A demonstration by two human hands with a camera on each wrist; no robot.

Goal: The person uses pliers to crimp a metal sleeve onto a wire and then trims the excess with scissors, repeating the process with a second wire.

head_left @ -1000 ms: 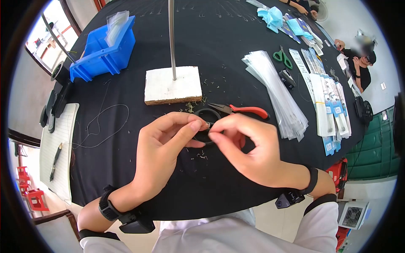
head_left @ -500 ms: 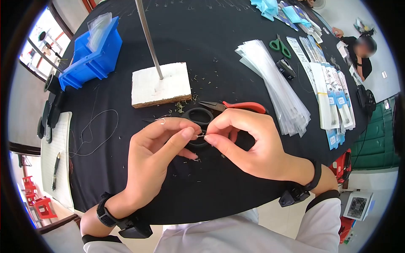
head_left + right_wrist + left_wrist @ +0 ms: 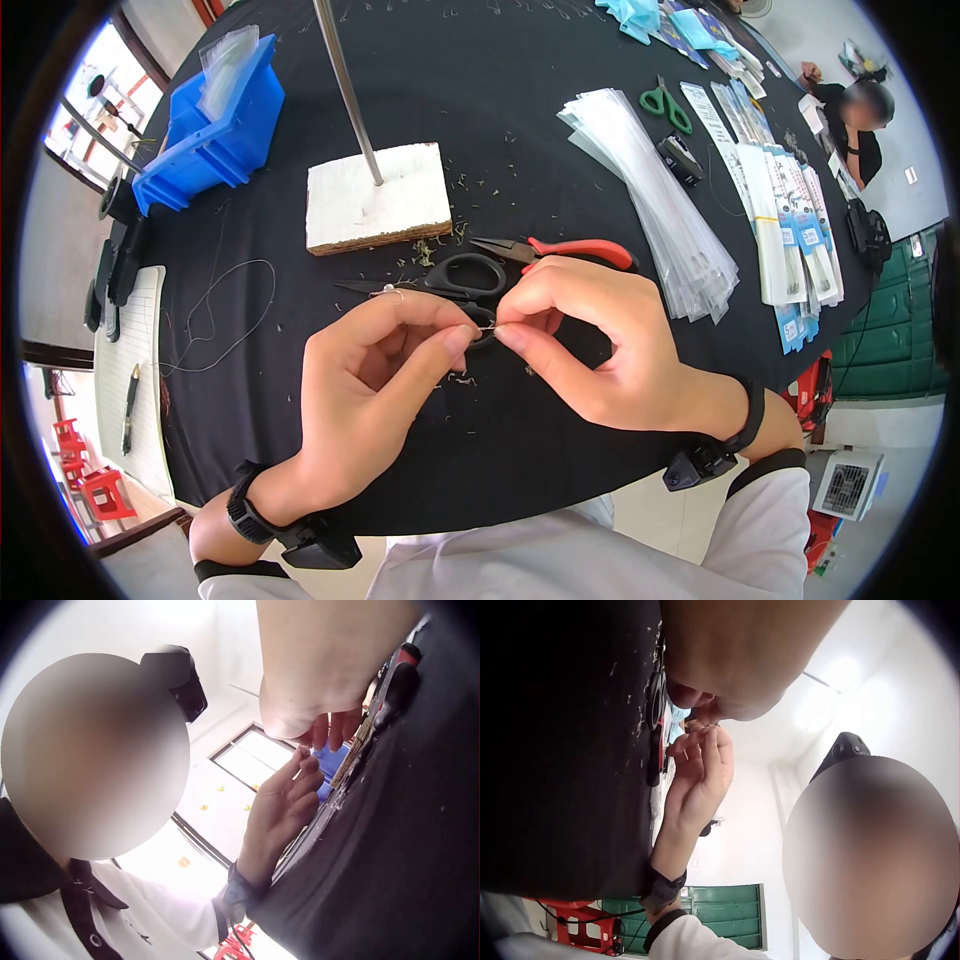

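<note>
In the head view my left hand (image 3: 355,400) and right hand (image 3: 615,350) meet fingertip to fingertip above the black cloth. A tiny, thin, pale piece (image 3: 487,328) spans the small gap between them, pinched by thumb and index finger on both sides; its kind is too small to make out. A small shiny loop (image 3: 390,290) shows by the left index finger's knuckle. Black-handled scissors (image 3: 478,262) lie just behind the fingertips, partly hidden by the hands. Beyond the right hand are needle-nose pliers with red grips (image 3: 580,249). Both wrist views show the fingertips close together, the held piece mostly hidden.
A metal rod rises from a white block (image 3: 400,210), with fine clippings around it. At left are a blue bin (image 3: 215,140), a loop of thin line, a notebook (image 3: 145,320) and a pen. Clear plastic sleeves (image 3: 660,210), green scissors (image 3: 668,108) and packets (image 3: 800,240) lie right.
The head view has shifted, so table things sit farther left. Both hands stay pinched together; the left fingertips have dipped slightly, and more of the black scissors shows behind them.
</note>
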